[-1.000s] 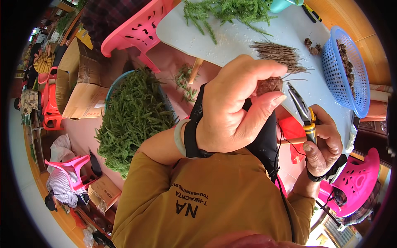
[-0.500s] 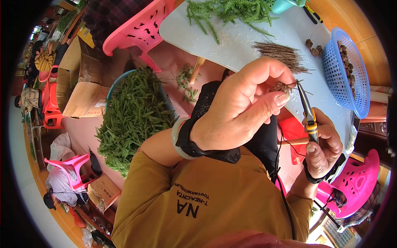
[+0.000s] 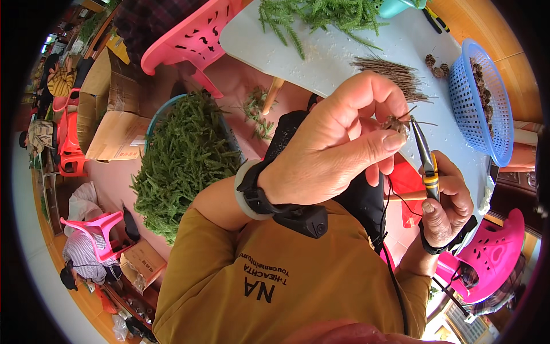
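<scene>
Between the thumb and fingers of my left hand is a small brown pine cone, partly hidden by the thumb. My right hand is closed round the yellow-and-black handles of a pair of pliers. The pliers' jaws reach up to the cone and meet a thin dark wire that sticks out beside it. Behind my left fingers, a bundle of thin brown wire stems lies on the white table.
A blue basket of pine cones stands at the table's right, with loose cones beside it. Green sprigs lie at the far side near another pair of pliers. A tub of greenery and a pink chair are left.
The pine cone has turned slightly in my left fingers, and a wire end now points out to the right past the pliers' jaws. My left wrist has shifted a little left.
</scene>
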Available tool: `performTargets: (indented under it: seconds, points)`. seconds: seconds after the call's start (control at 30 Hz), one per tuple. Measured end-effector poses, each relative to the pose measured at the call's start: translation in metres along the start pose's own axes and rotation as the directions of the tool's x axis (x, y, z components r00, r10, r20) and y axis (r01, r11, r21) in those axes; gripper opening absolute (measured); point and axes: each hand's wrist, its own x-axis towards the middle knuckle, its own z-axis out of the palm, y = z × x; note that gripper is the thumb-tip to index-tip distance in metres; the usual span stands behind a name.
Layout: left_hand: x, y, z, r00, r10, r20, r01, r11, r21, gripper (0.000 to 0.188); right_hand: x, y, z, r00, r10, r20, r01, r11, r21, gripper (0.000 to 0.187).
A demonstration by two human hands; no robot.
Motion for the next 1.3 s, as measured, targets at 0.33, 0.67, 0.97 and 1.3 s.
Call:
performTargets:
  seconds: [0.33, 0.67, 0.97, 1.3]
  points:
    - [0.001, -0.005, 0.000, 0.996, 0.073, -0.050, -0.072, 0.997, 0.033, 0.021, -0.004, -0.001, 0.005, 0.996, 0.065, -0.055, -0.063, 0.997, 0.034, 0.034]
    - [0.004, -0.010, -0.005, 0.984, 0.172, -0.052, -0.168, 0.984, 0.059, 0.026, -0.003, -0.002, 0.007, 0.992, 0.100, -0.072, -0.099, 0.995, 0.025, 0.033]
    - [0.003, -0.013, -0.009, 0.972, 0.225, -0.073, -0.215, 0.969, 0.120, 0.025, 0.001, 0.005, 0.007, 0.990, 0.138, -0.028, -0.136, 0.990, 0.041, 0.029]
    - [0.010, -0.016, -0.011, 0.943, 0.280, -0.177, -0.252, 0.953, 0.167, 0.025, 0.003, 0.022, -0.016, 0.994, 0.104, -0.033, -0.107, 0.989, -0.104, 0.022]
